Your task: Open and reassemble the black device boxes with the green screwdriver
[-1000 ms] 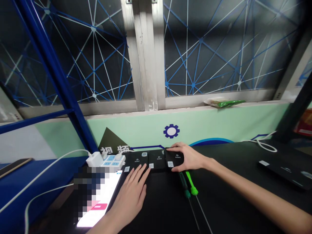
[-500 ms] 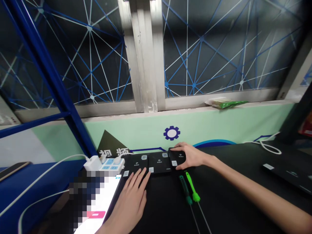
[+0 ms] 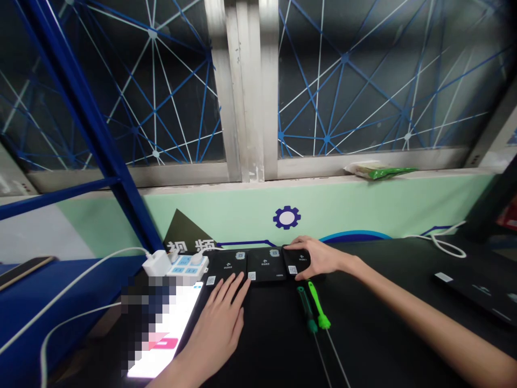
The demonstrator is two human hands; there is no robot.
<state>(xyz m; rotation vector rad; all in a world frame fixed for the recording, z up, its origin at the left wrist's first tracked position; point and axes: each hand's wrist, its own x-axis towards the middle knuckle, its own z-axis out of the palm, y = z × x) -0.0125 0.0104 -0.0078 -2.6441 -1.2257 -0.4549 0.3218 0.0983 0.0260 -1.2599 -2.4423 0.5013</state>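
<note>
Three flat black boxes with white QR labels stand in a row against the wall: a left box (image 3: 228,265), a middle box (image 3: 265,267) and a right box (image 3: 297,264). My right hand (image 3: 319,257) grips the right box, thumb at its front edge and fingers over its back edge. My left hand (image 3: 220,318) lies open, palm down, with fingertips at the front edges of the left and middle boxes. In front of the right box lie two screwdrivers, one with a dark green handle (image 3: 307,310), the other with a bright green handle (image 3: 318,306).
Beside my left hand is a lit screen (image 3: 177,318), partly blurred out. Behind it sits a white power strip (image 3: 188,268) with plugs and cables. Another flat black box (image 3: 476,291) lies at the far right. A green packet (image 3: 379,171) rests on the window sill.
The view has shifted slightly. Both hands stay about where they were, the right one still on the right box.
</note>
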